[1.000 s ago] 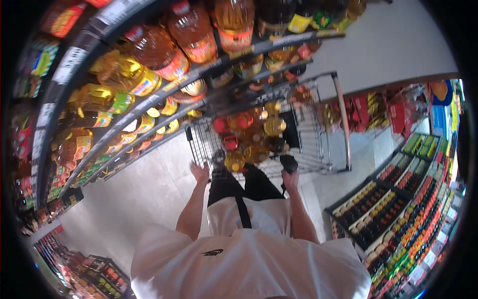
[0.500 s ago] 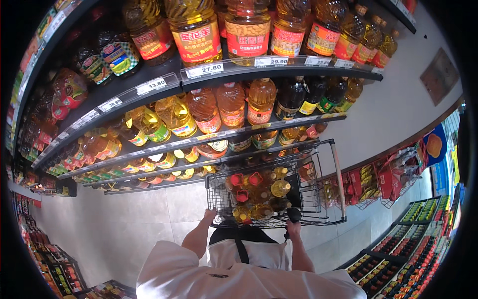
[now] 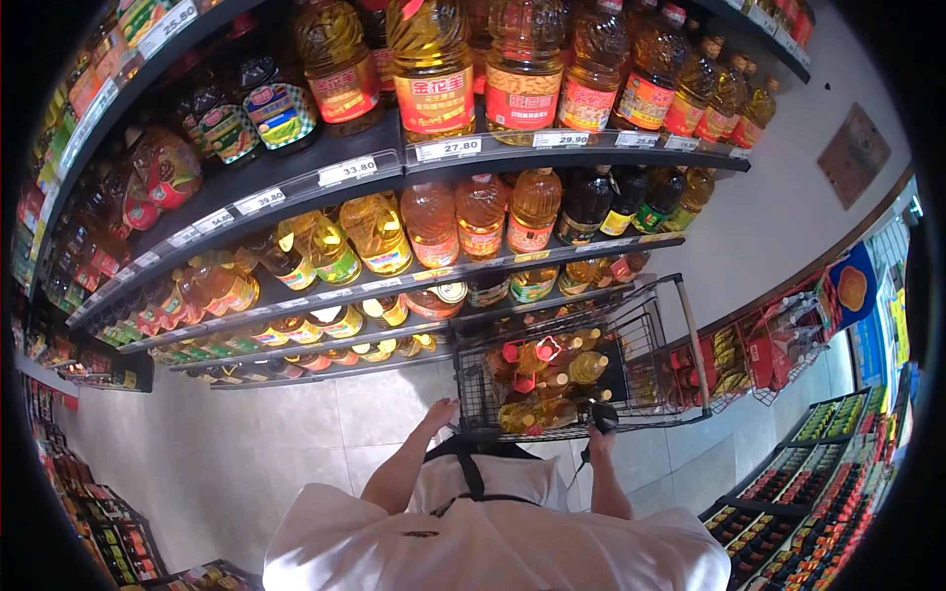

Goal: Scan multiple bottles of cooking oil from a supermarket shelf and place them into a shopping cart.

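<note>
A black wire shopping cart (image 3: 658,345) stands in front of me, its basket holding several bottles of golden cooking oil (image 3: 588,368), some with red caps. My left hand (image 3: 440,415) is beside the cart's near left corner; its fingers are too small to tell whether they touch the wire. At the cart's near side, my right hand (image 3: 599,445) is closed on a black round-headed object (image 3: 604,417), with a thin dark cord hanging below. What exactly that object is cannot be made out.
Ahead rise dark shelves (image 3: 286,192) packed with oil bottles in rows. Hanging wire baskets (image 3: 778,369) with red packages line the right wall. Low tiered racks of jars (image 3: 788,473) stand at the lower right, more racks (image 3: 94,492) at the lower left. Pale floor tiles (image 3: 296,424) lie between.
The cart and its bottles have shifted right relative to my body. My left hand has moved slightly right and up, my right hand right with the cart. The upper shelves also appear farther right.
</note>
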`<state>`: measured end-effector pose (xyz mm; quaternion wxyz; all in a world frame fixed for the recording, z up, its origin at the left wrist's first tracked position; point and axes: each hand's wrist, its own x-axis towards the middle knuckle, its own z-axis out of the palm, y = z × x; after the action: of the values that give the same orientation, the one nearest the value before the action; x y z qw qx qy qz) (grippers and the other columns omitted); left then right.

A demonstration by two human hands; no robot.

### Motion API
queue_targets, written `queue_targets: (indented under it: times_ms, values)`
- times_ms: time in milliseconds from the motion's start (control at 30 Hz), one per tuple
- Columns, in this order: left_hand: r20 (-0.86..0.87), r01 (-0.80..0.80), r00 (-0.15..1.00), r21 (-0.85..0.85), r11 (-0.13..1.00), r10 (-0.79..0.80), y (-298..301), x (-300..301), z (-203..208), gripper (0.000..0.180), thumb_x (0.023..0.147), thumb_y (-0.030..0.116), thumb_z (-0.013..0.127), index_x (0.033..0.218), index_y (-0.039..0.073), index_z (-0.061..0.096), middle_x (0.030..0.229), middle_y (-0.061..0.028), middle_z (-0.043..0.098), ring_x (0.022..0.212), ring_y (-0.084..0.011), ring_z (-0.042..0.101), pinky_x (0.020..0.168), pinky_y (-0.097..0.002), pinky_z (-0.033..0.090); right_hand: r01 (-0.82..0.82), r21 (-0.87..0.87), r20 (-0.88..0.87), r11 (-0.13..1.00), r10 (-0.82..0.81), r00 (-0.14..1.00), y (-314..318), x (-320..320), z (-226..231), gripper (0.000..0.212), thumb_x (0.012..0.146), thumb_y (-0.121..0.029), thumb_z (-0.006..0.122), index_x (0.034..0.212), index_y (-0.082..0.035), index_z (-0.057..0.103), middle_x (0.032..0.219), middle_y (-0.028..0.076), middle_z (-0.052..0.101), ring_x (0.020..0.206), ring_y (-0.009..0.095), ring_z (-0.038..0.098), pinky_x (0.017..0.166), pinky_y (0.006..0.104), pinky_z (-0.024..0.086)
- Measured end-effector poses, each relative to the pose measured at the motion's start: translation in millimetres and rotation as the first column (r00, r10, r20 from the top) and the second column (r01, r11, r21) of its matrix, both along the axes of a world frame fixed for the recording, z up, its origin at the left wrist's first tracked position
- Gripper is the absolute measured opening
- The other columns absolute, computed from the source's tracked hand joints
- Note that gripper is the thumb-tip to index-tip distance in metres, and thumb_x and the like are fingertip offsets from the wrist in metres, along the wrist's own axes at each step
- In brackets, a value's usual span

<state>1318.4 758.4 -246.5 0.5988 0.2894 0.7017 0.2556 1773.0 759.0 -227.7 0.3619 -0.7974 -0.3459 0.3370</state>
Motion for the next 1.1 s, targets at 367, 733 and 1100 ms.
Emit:
queue_targets:
  times_ms: [367, 733, 1100]
  values:
    - [-0.093, 0.082, 0.996, 0.868, 0.489, -0.001, 183, -42, 327, 0.037, 0.098, 0.024, 0.059, 0.127, 0.001, 0.054, 0.117, -0.0126, 0.063, 0.110, -0.0190, 0.060, 0.095, -0.0315, 0.047, 0.127, 0.118, -0.299, 0.985, -0.086, 0.950, -7, -35, 4, 0.040, 0.076, -0.014, 0.071, 0.111, -0.001, 0.057, 0.098, 0.009, 0.060, 0.084, 0.020, 0.056, 0.077, 0.0356, 0.048]
    - [-0.332, 0.190, 0.812, 0.928, 0.321, 0.480, 392, 59, 593, 0.120, 0.064, 0.052, 0.087, 0.136, -0.018, 0.023, 0.140, -0.0392, 0.036, 0.129, -0.0442, 0.045, 0.107, -0.0428, 0.040, -0.005, -0.006, -0.157, 1.000, 0.004, 0.988, 18, 19, 20, 0.029, 0.076, -0.012, 0.069, 0.101, 0.002, 0.067, 0.087, 0.010, 0.067, 0.081, 0.019, 0.060, 0.075, 0.0365, 0.049]
    - [-0.020, 0.055, 0.723, 0.998, -0.029, 0.690, 395, 94, 580, 0.096, 0.061, 0.031, 0.092, 0.131, -0.005, 0.037, 0.121, -0.0208, 0.059, 0.111, -0.0291, 0.061, 0.099, -0.0384, 0.047, -0.289, 0.106, -0.077, 0.951, 0.298, 0.952, 72, 101, 75, 0.028, 0.077, -0.015, 0.068, 0.099, 0.001, 0.070, 0.085, 0.014, 0.071, 0.076, 0.020, 0.063, 0.076, 0.0349, 0.050]
